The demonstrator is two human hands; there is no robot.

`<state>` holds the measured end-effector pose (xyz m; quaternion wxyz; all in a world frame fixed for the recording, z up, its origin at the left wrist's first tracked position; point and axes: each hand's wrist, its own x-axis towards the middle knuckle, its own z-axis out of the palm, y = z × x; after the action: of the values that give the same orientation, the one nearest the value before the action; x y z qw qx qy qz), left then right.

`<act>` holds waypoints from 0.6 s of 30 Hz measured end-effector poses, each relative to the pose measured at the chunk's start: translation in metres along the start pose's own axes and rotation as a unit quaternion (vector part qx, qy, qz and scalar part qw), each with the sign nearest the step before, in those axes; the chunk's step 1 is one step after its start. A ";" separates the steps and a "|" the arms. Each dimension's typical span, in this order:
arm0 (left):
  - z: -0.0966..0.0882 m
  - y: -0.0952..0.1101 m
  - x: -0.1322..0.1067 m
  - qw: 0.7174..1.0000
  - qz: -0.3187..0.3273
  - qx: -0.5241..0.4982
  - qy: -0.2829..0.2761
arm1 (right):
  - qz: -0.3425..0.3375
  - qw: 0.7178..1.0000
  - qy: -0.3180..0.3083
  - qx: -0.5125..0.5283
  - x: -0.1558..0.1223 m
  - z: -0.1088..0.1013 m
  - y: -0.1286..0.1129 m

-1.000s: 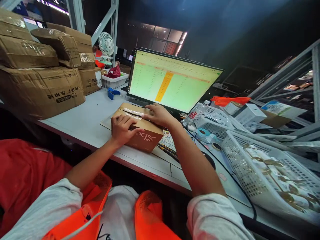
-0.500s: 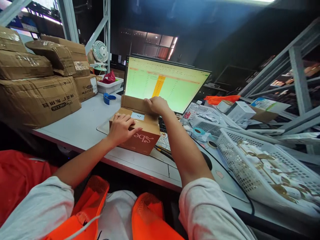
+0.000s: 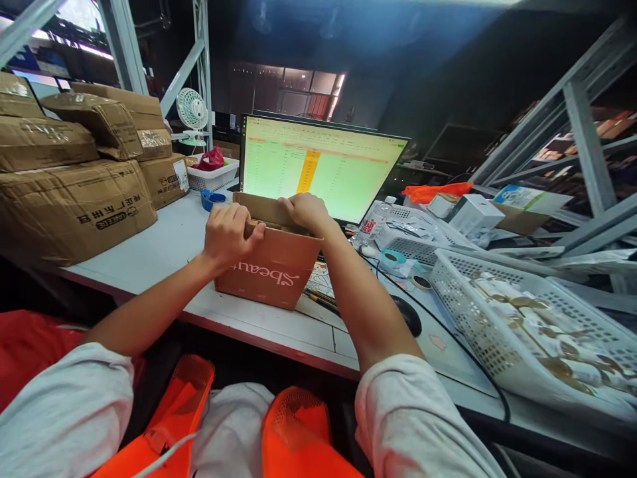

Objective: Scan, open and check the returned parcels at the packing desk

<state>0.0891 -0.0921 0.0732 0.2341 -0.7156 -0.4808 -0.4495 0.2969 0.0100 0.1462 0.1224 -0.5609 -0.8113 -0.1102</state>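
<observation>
A small brown cardboard box (image 3: 271,272) with white lettering stands on the white table (image 3: 164,245) in front of a lit monitor (image 3: 318,169). Its flaps are raised. My left hand (image 3: 226,232) is closed on the near flap at the box's top left edge. My right hand (image 3: 306,209) is closed on the far flap, which stands upright against the screen. What lies inside the box is hidden.
Large taped cartons (image 3: 74,192) are stacked at the left. A white mesh basket (image 3: 522,325) of wrapped items sits at the right, with tape rolls (image 3: 395,259), a black mouse (image 3: 408,315) and a cable beside it. A small fan (image 3: 192,113) stands behind.
The box was closed with both hands flat on its lid. The far flap went up first, then the near one, and the box tilted up toward me.
</observation>
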 end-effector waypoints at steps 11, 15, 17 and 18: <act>-0.063 0.028 -0.119 0.995 0.083 -0.045 -0.034 | -0.004 1.000 0.003 0.018 -0.002 -0.003 -0.002; -0.085 0.000 -0.056 0.974 0.069 -0.090 -0.197 | -0.089 0.991 0.071 0.075 -0.026 -0.019 -0.011; -0.085 -0.018 -0.011 0.929 0.074 -0.155 -0.328 | -0.153 0.973 0.137 0.109 -0.047 -0.026 -0.020; -0.081 -0.025 0.010 0.900 0.081 -0.186 -0.385 | -0.182 0.964 0.147 0.123 -0.058 -0.028 -0.024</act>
<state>0.0336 -0.1389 0.1187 -0.0714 -0.8998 -0.3812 -0.1997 0.2961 -0.0589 0.1529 0.2863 -0.3616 -0.8803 -0.1111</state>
